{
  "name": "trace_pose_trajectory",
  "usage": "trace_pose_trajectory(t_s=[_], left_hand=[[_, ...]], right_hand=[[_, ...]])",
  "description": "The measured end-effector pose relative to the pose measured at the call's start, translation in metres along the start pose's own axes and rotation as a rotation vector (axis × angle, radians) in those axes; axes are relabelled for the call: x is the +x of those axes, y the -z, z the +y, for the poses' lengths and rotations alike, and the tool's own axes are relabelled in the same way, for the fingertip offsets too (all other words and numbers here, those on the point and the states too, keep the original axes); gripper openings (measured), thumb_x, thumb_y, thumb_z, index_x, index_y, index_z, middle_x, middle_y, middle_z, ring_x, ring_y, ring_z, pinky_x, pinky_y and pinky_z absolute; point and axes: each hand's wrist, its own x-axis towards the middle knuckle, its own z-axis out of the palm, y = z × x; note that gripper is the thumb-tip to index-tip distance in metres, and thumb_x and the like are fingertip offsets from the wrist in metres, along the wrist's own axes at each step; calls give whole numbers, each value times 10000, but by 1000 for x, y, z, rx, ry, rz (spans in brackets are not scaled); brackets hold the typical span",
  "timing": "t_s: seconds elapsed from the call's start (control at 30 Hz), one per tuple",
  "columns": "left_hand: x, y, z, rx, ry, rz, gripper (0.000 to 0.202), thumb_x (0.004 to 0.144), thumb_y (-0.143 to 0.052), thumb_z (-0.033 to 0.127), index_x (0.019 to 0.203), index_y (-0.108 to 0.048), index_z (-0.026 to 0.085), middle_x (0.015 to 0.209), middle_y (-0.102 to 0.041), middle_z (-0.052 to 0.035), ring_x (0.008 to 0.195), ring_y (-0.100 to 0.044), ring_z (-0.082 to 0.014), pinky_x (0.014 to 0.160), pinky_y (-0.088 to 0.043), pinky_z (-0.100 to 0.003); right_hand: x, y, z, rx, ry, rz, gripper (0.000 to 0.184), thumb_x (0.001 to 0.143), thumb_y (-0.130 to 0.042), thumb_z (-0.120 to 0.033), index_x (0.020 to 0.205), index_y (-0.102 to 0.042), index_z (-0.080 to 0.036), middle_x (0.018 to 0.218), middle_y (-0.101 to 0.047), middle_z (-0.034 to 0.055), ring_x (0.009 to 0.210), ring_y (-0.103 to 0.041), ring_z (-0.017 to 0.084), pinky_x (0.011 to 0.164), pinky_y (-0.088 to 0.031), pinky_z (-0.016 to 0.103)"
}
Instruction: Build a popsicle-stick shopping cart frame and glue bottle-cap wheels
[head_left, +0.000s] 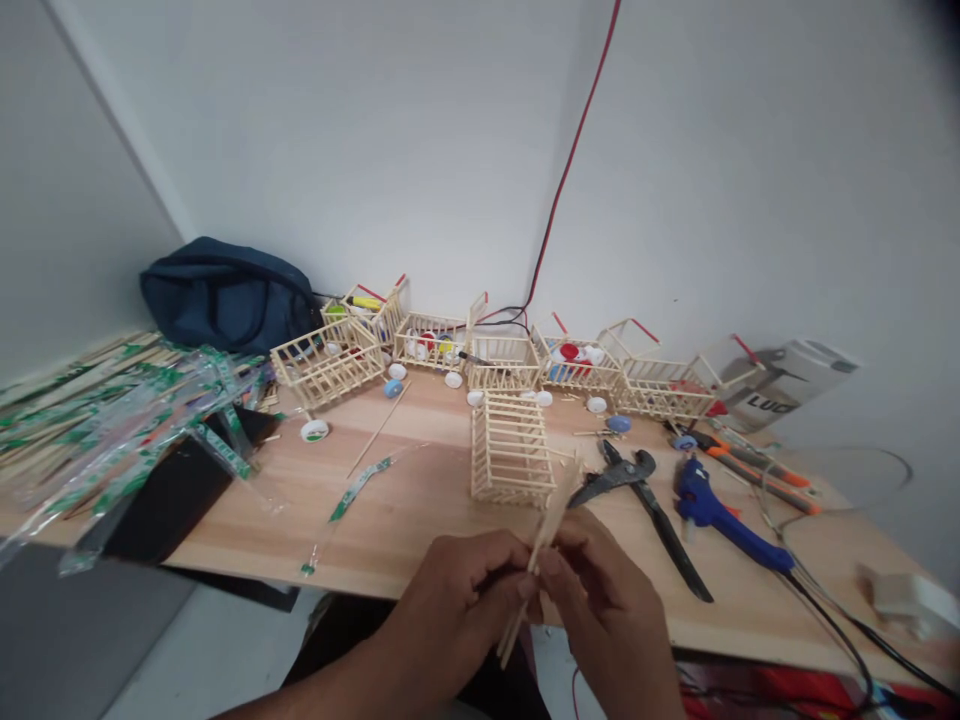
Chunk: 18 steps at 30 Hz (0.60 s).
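A pair of pale bamboo chopsticks (pixel 553 515) is pinched between my two hands at the table's front edge, one end pointing up and away. My left hand (pixel 469 600) closes its thumb and fingers on them from the left. From the right, my right hand (pixel 611 600) grips them too, its fingertips touching near those of the left. Just beyond my hands a small basket frame (pixel 512 448) built of thin sticks sits on the wooden table (pixel 420 480). Black-handled pliers (pixel 649 500) lie to the right of it.
Several miniature stick carts (pixel 330 365) with bottle-cap wheels line the wall. At right are a blue glue gun (pixel 720 515), orange-handled cutters (pixel 757 470) and cables. Chopsticks in green-printed wrappers (pixel 135 420) pile up at left, before a dark blue bag (pixel 229 295).
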Motion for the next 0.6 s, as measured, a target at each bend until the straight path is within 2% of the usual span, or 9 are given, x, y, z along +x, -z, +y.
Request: trace_pose_trajectory(t_s=[0.1, 0.23, 0.33, 0.47, 0.6], left_hand=[[0, 6, 3, -107, -45, 124, 235, 896, -532, 315, 774, -640, 146, 606, -497, 28, 560, -451, -95, 557, -359, -199], [0, 13, 3, -200, -73, 264, 192, 862, -596, 301, 776, -667, 144, 634, -561, 6, 596, -494, -105, 582, -399, -200], [-2, 15, -2, -205, -94, 350, 166, 821, -641, 277, 723, -672, 148, 677, -594, -13, 657, -530, -126, 619, -429, -211], [-6, 16, -8, -210, -98, 382, 121, 817, -652, 262, 785, -720, 168, 701, -623, -13, 654, -532, -124, 616, -430, -210], [-10, 20, -11, -170, -103, 408, 118, 808, -667, 247, 752, -732, 167, 737, -629, -19, 686, -541, -123, 632, -426, -204]], right_hand=[[2, -4, 3, -39, 35, -17, 97, 880, -591, -294, 908, -659, -231, 817, -655, 13, 659, -625, 130, 569, -506, 207], [-1, -6, 9, -128, -50, -147, 115, 869, -600, -309, 857, -681, -228, 702, -658, -9, 529, -546, 114, 488, -451, 201], [-4, -10, 11, -131, -88, -231, 147, 872, -590, -330, 823, -681, -226, 719, -676, 2, 542, -536, 122, 498, -438, 215], [-8, -18, 12, -92, -137, -267, 152, 879, -569, -334, 844, -667, -225, 738, -672, -2, 558, -526, 121, 504, -413, 218], [-10, -22, 14, -115, -133, -289, 155, 882, -568, -333, 807, -650, -224, 720, -651, -12, 571, -524, 118, 516, -397, 218]])
